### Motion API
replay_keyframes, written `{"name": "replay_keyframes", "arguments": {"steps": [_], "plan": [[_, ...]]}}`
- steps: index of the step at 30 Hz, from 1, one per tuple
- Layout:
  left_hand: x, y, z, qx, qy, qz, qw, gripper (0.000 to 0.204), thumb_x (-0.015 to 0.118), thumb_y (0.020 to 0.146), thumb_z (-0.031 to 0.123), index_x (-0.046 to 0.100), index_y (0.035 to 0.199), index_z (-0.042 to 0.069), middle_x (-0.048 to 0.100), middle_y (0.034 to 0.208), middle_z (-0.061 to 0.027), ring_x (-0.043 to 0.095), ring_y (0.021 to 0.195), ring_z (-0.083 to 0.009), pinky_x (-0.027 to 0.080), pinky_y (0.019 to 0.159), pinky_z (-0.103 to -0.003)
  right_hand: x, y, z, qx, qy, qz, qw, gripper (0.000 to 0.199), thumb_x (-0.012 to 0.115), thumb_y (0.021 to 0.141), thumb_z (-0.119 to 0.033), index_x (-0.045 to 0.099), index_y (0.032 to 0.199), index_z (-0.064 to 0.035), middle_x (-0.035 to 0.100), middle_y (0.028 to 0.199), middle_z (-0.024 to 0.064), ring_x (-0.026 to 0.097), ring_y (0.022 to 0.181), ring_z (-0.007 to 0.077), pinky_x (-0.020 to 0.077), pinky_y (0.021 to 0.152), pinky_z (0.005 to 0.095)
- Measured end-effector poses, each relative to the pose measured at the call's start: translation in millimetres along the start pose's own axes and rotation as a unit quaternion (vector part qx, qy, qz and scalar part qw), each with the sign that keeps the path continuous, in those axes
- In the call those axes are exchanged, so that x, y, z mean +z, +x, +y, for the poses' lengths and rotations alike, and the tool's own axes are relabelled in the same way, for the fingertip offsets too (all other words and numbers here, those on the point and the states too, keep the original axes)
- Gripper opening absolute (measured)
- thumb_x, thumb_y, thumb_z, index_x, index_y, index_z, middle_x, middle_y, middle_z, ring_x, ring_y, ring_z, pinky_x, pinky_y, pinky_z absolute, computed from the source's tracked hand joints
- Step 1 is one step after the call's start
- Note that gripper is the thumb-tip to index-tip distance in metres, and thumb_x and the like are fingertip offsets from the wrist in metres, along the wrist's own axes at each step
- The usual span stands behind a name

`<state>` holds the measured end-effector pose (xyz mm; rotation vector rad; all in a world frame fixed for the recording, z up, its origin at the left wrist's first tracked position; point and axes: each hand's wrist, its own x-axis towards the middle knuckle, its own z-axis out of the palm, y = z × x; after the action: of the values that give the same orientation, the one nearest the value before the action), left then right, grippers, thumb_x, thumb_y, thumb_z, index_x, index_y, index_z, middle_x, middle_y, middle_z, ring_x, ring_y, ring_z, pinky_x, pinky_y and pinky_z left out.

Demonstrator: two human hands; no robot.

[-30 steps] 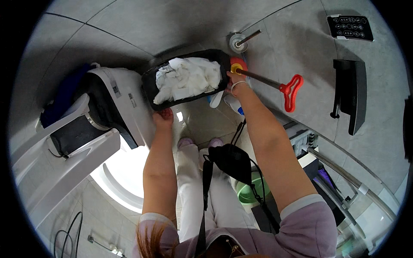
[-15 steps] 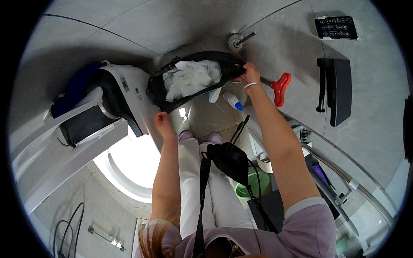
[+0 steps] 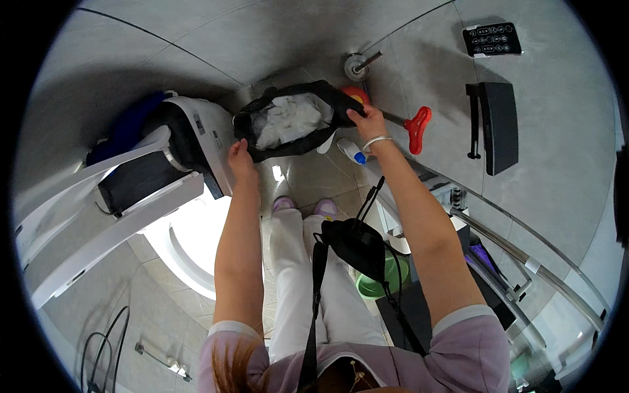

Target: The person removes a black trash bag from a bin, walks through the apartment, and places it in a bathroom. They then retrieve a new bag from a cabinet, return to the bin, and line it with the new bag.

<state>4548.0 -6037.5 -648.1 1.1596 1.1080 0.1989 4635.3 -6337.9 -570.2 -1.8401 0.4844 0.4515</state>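
Observation:
A black trash bag (image 3: 298, 147) hangs stretched between my two hands, its mouth facing up. Crumpled white tissues (image 3: 293, 120) fill the inside. My left hand (image 3: 240, 160) pinches the bag's near left edge. On the other side my right hand (image 3: 369, 122), with a pale bangle at the wrist, grips the rim at the right. Below the right side of the bag, a white bottle with a blue cap (image 3: 354, 152) stands near my right wrist. Part of a red-orange round object (image 3: 356, 94) shows behind the bag.
To the left is a white toilet (image 3: 196, 245) with its lid raised. A red handle (image 3: 417, 130) sticks out at the right, by the wall. A metal rail (image 3: 524, 259) runs along the right side, near a green basin (image 3: 386, 278). A black pouch (image 3: 357, 245) dangles before my legs.
Both hands have come closer together, and the bag's mouth has narrowed. My left hand has risen slightly, and the red-orange object behind the bag shows more.

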Motion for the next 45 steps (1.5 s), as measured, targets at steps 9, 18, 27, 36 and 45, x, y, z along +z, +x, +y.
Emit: {"name": "replay_keyframes", "arguments": {"steps": [9, 18, 27, 36, 45], "plan": [[9, -130, 138, 0.158, 0.086, -0.174, 0.968, 0.011, 0.057, 0.084, 0.009, 0.048, 0.078, 0.009, 0.045, 0.071, 0.0048, 0.04, 0.07, -0.0052, 0.032, 0.065, -0.018, 7, -93, -144, -0.104, 0.176, -0.02, 0.979, 0.016, 0.064, 0.078, -0.01, 0.057, 0.087, 0.001, 0.056, 0.075, -0.0018, 0.049, 0.069, 0.0059, 0.0385, 0.062, 0.0205], [-21, -326, 299, 0.242, 0.102, -0.254, 0.931, 0.017, 0.06, 0.076, -0.001, 0.049, 0.088, 0.003, 0.052, 0.078, -0.0012, 0.051, 0.074, -0.0084, 0.039, 0.071, -0.021, -68, -237, -252, -0.325, -0.039, 0.018, 0.945, 0.023, 0.063, 0.076, -0.004, 0.055, 0.096, 0.0047, 0.053, 0.105, 0.0089, 0.053, 0.083, 0.0139, 0.0432, 0.071, 0.023], [-100, -402, 364, 0.362, 0.127, -0.117, 0.916, 0.02, 0.058, 0.074, 0.001, 0.052, 0.093, 0.005, 0.055, 0.072, -0.0029, 0.052, 0.069, -0.011, 0.04, 0.067, -0.023, -15, -333, -347, -0.331, 0.039, -0.251, 0.909, 0.01, 0.053, 0.084, -0.002, 0.052, 0.093, 0.0029, 0.052, 0.082, -0.0024, 0.046, 0.08, 0.0054, 0.0388, 0.071, 0.0192], [-259, -488, 357, 0.362, 0.152, -0.006, 0.92, 0.016, 0.054, 0.075, -0.004, 0.052, 0.09, 0.002, 0.057, 0.081, -0.0021, 0.055, 0.073, -0.0072, 0.042, 0.069, -0.022, 73, -480, -313, -0.448, -0.172, -0.488, 0.729, 0.042, 0.062, 0.074, -0.011, 0.051, 0.113, 0.0003, 0.057, 0.108, 0.0153, 0.055, 0.099, 0.0253, 0.0411, 0.086, 0.0291], [-555, -675, 353, 0.491, 0.27, 0.152, 0.814, 0.008, 0.059, 0.072, 0.007, 0.056, 0.08, 0.006, 0.057, 0.068, -0.0051, 0.054, 0.073, -0.0211, 0.043, 0.064, -0.033, 205, -801, -253, -0.454, -0.203, -0.704, 0.508, 0.024, 0.059, 0.077, -0.01, 0.056, 0.098, 0.0, 0.061, 0.086, 0.0079, 0.057, 0.081, 0.0144, 0.0438, 0.07, 0.0276]]}}
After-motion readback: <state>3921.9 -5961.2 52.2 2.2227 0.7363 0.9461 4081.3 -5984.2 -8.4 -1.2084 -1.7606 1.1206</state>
